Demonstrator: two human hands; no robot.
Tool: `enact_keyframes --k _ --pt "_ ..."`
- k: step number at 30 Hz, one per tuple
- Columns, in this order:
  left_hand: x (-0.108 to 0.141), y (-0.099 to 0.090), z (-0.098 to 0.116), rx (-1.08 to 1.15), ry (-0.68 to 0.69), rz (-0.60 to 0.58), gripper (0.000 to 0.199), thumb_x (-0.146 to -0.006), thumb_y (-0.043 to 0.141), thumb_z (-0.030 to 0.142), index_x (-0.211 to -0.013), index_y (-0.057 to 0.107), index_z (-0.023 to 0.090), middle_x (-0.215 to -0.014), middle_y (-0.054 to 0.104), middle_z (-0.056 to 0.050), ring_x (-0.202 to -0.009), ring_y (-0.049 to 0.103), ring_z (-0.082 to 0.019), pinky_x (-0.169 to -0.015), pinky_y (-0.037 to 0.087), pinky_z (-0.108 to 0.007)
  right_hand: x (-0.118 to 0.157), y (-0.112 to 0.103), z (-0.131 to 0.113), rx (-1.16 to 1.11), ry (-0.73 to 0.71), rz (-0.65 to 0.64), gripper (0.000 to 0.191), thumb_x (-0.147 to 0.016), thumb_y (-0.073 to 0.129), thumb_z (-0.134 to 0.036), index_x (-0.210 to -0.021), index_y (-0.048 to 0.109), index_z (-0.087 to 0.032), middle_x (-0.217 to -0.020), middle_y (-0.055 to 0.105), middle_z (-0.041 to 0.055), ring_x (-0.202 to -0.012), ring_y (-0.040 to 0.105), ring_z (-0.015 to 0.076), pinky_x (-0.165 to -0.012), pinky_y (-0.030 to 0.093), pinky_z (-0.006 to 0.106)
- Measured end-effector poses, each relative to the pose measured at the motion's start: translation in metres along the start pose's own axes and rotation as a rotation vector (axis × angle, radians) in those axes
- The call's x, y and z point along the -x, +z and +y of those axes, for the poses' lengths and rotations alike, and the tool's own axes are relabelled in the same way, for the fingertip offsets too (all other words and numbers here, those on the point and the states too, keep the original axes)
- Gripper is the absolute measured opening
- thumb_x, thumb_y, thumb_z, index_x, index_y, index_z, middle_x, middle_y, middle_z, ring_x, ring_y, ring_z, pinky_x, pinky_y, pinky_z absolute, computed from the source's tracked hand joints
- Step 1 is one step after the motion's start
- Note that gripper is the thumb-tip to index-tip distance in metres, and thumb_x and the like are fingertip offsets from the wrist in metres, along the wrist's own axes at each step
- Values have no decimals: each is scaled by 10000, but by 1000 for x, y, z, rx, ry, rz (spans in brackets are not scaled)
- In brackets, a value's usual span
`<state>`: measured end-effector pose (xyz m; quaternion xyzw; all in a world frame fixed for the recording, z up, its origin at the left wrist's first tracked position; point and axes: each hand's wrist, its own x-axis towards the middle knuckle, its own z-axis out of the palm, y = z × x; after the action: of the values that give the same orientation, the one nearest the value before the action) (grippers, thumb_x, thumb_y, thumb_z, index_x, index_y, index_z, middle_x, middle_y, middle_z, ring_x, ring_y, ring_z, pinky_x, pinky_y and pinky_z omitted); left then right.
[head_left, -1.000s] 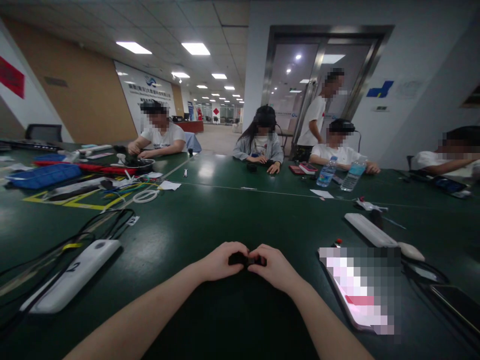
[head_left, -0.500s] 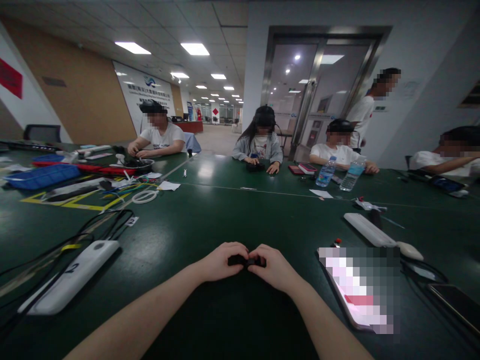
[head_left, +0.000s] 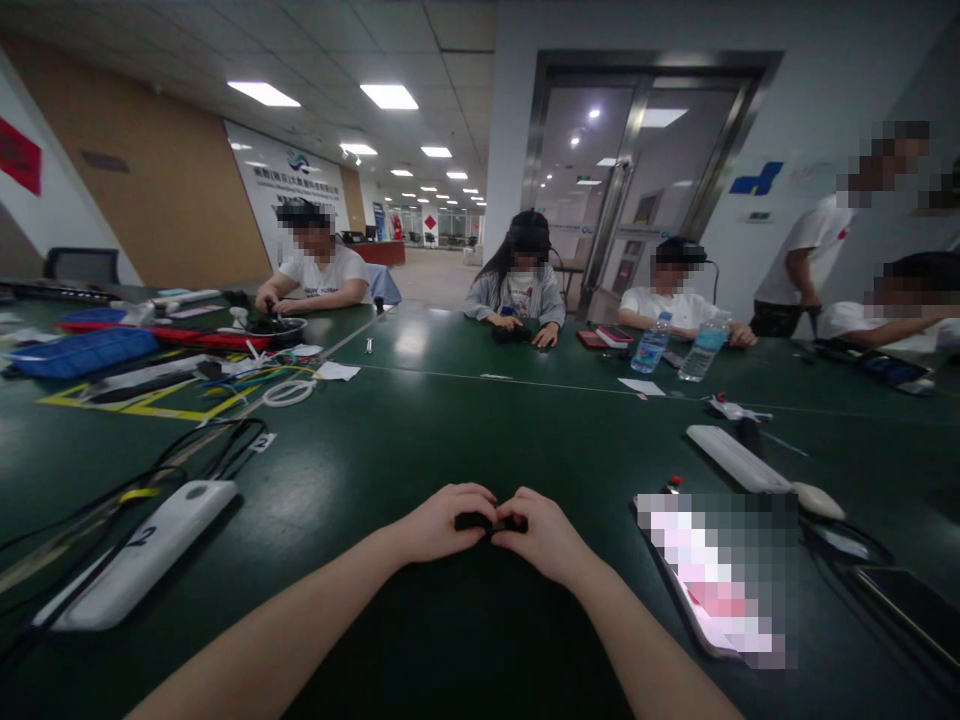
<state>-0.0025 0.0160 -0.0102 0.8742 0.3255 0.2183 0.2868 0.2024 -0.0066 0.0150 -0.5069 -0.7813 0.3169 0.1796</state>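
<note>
At the near side of the green counter (head_left: 420, 430), your left hand (head_left: 442, 522) and right hand (head_left: 551, 535) nearly meet, each grip clamped on the small black object (head_left: 472, 521) between them, mostly hidden from view; a lit phone (head_left: 705, 575) lies to your right.

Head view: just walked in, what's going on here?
A person's left hand and right hand are close together at the green table, both holding a small dark item, too dark and covered to identify. A white device marked 2 lies off to the left, and a lit phone to the right. Other people sit across the table, two plastic bottles near one of them.
</note>
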Motion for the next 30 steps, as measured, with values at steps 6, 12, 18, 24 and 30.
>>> enact_keyframes --k 6,12,18,24,30 --pt "1 -2 2 -97 25 -63 346 -814 563 181 -1111 621 348 -1265 496 6 -1177 452 -201 -1011 345 -389 2 -3 0 -25 58 -49 219 -737 658 -335 -948 673 -279 -913 531 1 -819 511 160 -713 421 301" --pt "3 -14 3 -239 25 -59 368 -837 520 206 -1157 598 372 -1271 505 1 -1161 464 -209 -991 358 -401 3 -9 10 -67 101 -15 353 -722 658 -380 -1062 627 -288 -884 536 -2 -782 509 159 -683 415 299" --pt "19 -50 -39 -373 -174 92 347 -855 465 255 -1152 614 356 -1274 511 -10 -1141 487 -205 -994 358 -376 -2 -17 28 -104 165 35 359 -753 609 -420 -1071 625 -254 -840 538 6 -755 508 160 -669 417 300" --pt "50 -87 -90 -458 -576 379 354 -854 437 305 -1159 618 310 -1207 560 -17 -1040 558 -177 -930 413 -297 -6 -18 43 -95 184 122 325 -799 533 -404 -1050 629 -222 -794 567 11 -712 533 164 -654 423 306" --pt "72 -106 -97 -508 -1089 635 398 -845 400 337 -1194 590 312 -1240 558 -67 -1085 545 -279 -879 431 -422 -7 -20 47 -66 220 201 277 -808 500 -377 -990 648 -227 -767 617 20 -716 570 183 -652 435 313"
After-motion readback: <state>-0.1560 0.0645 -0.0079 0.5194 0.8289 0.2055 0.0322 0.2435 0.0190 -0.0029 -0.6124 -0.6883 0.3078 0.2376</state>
